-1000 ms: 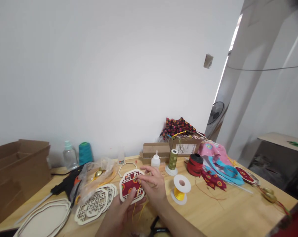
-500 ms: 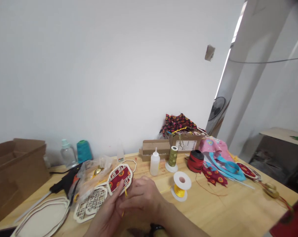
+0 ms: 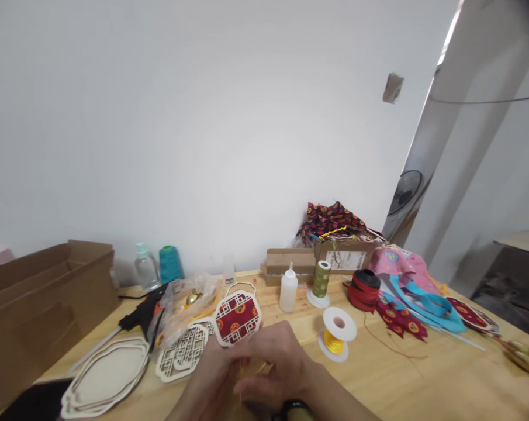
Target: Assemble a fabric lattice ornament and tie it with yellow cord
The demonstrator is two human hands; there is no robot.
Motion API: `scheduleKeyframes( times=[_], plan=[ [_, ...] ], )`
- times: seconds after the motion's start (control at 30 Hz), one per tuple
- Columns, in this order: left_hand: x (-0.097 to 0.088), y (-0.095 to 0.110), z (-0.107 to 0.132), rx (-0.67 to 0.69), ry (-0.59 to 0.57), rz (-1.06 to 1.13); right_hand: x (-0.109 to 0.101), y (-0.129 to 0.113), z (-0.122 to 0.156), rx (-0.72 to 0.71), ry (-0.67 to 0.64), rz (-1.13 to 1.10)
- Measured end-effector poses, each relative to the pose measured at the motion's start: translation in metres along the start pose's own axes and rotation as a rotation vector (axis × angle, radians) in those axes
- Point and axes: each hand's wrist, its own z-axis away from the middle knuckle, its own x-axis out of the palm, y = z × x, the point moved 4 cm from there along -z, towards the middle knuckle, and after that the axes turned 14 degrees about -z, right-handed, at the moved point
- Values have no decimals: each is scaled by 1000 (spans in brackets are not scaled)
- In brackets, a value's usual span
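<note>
Cardboard box is sitting at the table's back-left corner. Stack of pale oval frames is lying at the front-left edge, with a black glue gun behind it. Clear bottle and teal thread cone are standing at the back edge, near the box. Crumpled plastic bag is lying right of the glue gun, and bare lattice cutouts are lying flat in front of it.

Left hand is coming up from the front edge, fingers closing on the lower edge of the red-fabric lattice panel. It is holding the panel tilted up just above the table, left of center, beside the bare cutouts. Right hand is lying over the left hand, fingers curling inward and fingertips reaching the panel's bottom rim. Yellow cord is showing under those fingers; cannot tell if they are pinching it.

White glue bottle and olive thread spool are standing behind the hands, toward the back edge. Yellow spool is sitting just right of the right hand. Red ribbon roll is sitting further right, then pink cloth with blue ribbon. Patterned fabric is piling on small boxes at the back edge. Gold bells are lying at the right edge.
</note>
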Motion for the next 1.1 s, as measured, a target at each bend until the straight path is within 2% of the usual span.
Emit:
scheduleKeyframes(
  times=[0.07, 0.13, 0.2, 0.3, 0.4, 0.53, 0.73, 0.93, 1.1],
  plan=[
    [2, 0, 2, 7, -24, -12, -13, 4, 0, 15, 222, 36],
    [5, -1, 4, 14, -59, -54, -24, 11, 1, 90, 423, 67],
    [8, -2, 7, 47, -125, -119, -30, 22, 1, 208, 523, 18],
    [12, -4, 7, 132, -225, -219, -29, 37, 1, 384, 540, -179],
    [10, -8, 3, 156, -243, -286, -23, 44, 0, 477, 528, -319],
    [5, -7, -1, 127, -218, -276, -21, 48, 2, 528, 614, -431],
    [7, -2, -1, 104, -338, -251, -22, 51, 3, 564, 722, -587],
    [7, -3, -1, 133, -325, -247, -21, 54, 5, 584, 747, -688],
    [5, -1, 0, 51, -303, -256, -23, 54, 5, 590, 787, -714]
  ],
)
